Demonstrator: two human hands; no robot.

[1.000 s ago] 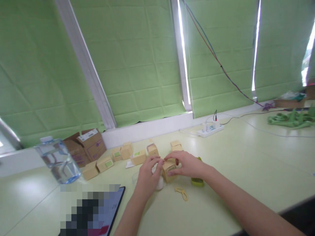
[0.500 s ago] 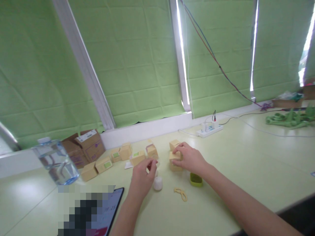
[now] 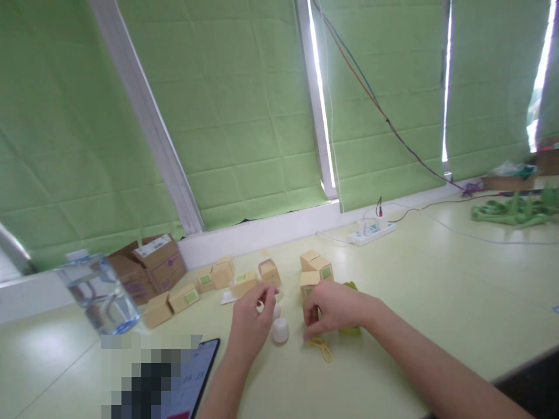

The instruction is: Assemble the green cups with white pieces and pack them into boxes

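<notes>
My left hand (image 3: 253, 314) is closed, thumb and fingertips together in a pinch; what lies between them, if anything, I cannot make out. Just right of it a small white cylinder (image 3: 280, 330) stands on the table, with a second white piece (image 3: 276, 312) behind it, partly covered. My right hand (image 3: 329, 309) hovers low with thumb and fingers apart, its thumb tip beside a flat yellow looped piece (image 3: 322, 350). A yellow-green container (image 3: 350, 331) is mostly hidden behind my right wrist. Small cream boxes (image 3: 309, 280) stand grouped just beyond that hand.
More cream boxes (image 3: 244, 283) form a loose row beyond my left hand. At left are a water bottle (image 3: 100, 294), a brown carton (image 3: 159, 265) and a tablet-like screen (image 3: 192, 378). A power strip (image 3: 371, 233) and green parts (image 3: 515, 209) lie farther right.
My right hand has let go of the cream box and come down nearer to me, beside the yellow looped piece. My left hand keeps its pinch in nearly the same place.
</notes>
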